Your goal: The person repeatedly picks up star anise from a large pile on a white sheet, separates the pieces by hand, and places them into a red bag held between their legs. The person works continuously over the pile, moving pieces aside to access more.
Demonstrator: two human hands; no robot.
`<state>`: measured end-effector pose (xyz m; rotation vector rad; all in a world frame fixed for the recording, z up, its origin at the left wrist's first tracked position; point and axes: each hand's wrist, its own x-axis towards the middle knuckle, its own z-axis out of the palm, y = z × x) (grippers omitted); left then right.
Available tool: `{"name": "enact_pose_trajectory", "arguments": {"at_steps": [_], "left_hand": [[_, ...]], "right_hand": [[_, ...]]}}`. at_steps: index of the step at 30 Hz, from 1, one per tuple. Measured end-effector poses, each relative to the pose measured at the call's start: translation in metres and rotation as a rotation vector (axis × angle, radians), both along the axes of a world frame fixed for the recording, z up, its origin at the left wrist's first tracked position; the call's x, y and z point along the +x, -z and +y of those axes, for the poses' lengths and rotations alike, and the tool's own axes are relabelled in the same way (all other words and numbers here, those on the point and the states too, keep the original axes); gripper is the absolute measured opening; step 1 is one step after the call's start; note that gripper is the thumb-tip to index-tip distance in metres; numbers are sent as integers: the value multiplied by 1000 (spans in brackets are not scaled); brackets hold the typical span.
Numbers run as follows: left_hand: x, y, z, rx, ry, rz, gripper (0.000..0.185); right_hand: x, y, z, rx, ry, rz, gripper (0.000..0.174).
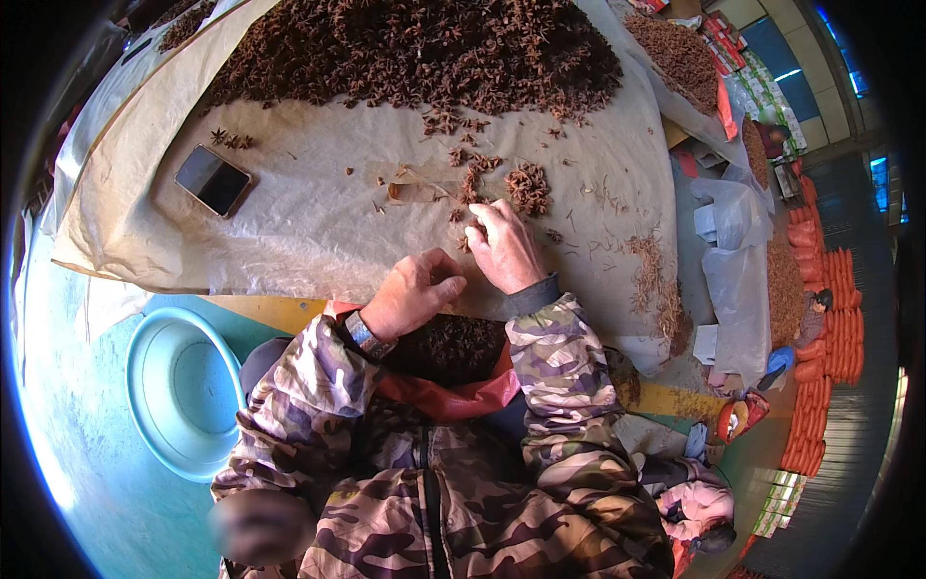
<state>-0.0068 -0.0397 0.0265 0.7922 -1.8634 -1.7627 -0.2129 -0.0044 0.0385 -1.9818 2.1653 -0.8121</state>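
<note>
A large pile of star anise (427,54) lies at the far side of a pale sheet (304,217). My right hand (508,246) is low over the sheet, fingers bent beside loose star anise (477,174). A small heap of star anise (527,188) sits just beyond it. My left hand (414,292) hovers at the sheet's near edge, fingers curled and thumb pointing right. What either hand may hold is hidden by the fingers. Below the wrists, a red sack (463,394) surrounds dark star anise (452,347).
A phone (214,181) rests on the sheet at left. A light blue basin (184,391) stands on the floor. Stem scraps (651,268) litter the sheet's right side. Farther right are a seated person (694,506), stacked red sacks (839,318) and more brown heaps (673,61).
</note>
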Motion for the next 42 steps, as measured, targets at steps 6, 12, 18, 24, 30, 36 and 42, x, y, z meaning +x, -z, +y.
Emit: {"name": "enact_pose_trajectory", "arguments": {"at_steps": [6, 12, 18, 24, 30, 36, 42], "left_hand": [[-7, 3, -6, 162, -114, 36, 27], [-25, 8, 0, -118, -302, 110, 33], [-22, 6, -1, -443, -350, -5, 30], [-21, 7, -2, -395, -333, -39, 29], [-20, 8, -9, -338, -378, -16, 31], [-14, 2, -11, -103, -380, 8, 29], [-9, 4, -15, 38, -356, 117, 21]], "right_hand": [[2, 7, 7, -61, 42, -274, 32], [23, 8, 13, -68, -52, -683, 26], [31, 0, 13, -200, -128, -436, 17], [31, 1, 17, -105, -112, -628, 10], [18, 9, 14, -99, -182, -668, 9], [1, -4, -16, -369, -92, 36, 15], [-3, 6, -38, -289, -107, 173, 14]]}}
